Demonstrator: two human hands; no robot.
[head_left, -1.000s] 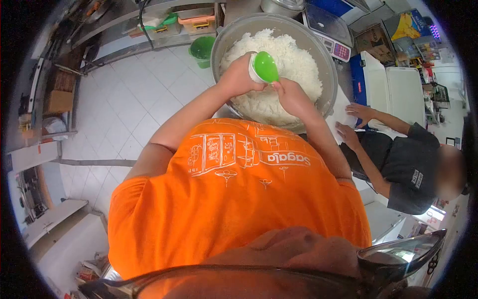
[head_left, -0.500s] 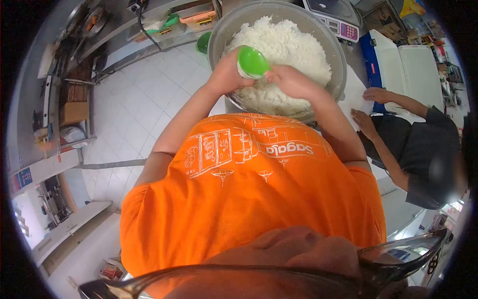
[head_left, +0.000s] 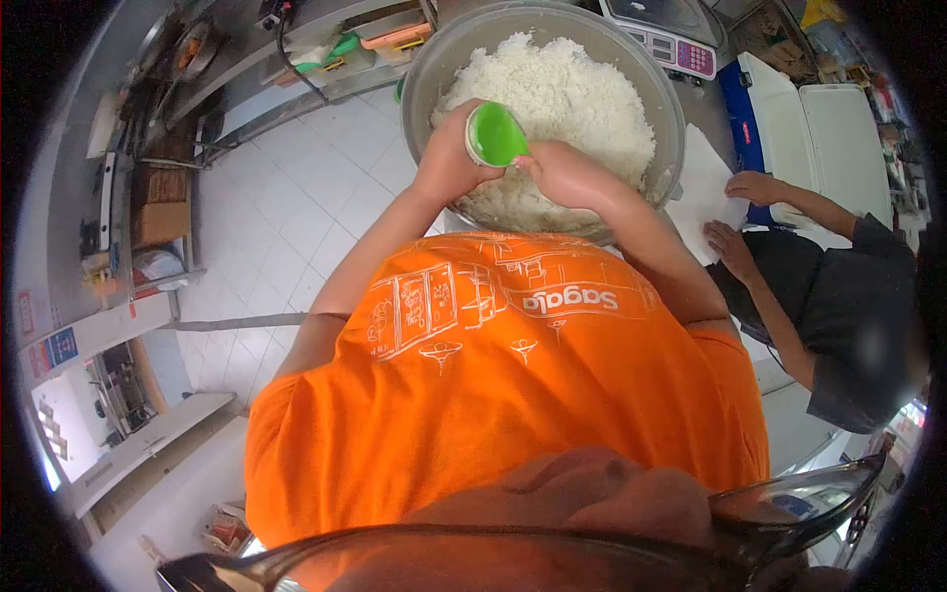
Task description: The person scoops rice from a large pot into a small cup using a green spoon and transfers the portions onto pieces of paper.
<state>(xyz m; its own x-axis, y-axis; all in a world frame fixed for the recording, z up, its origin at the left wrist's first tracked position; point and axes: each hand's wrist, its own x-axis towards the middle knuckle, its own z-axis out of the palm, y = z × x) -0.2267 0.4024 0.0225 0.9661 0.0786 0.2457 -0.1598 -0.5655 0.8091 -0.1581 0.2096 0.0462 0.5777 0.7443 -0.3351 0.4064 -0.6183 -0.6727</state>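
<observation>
A large grey tub full of white cooked rice stands in front of me. Over its near left part my left hand is wrapped round a small cup, of which only a pale rim shows. My right hand grips the handle of a green rice paddle. The paddle's broad blade lies across the cup's mouth, so what is inside the cup is hidden.
A co-worker's hands rest on a white paper sheet at the right. Beyond the tub is a digital scale. An open cooler box stands further right; a shelf with orange containers is at the left.
The paddle blade has turned and sits lower and slightly left with the cup. Both my hands keep their hold. The co-worker's hands show a little further right and lower.
</observation>
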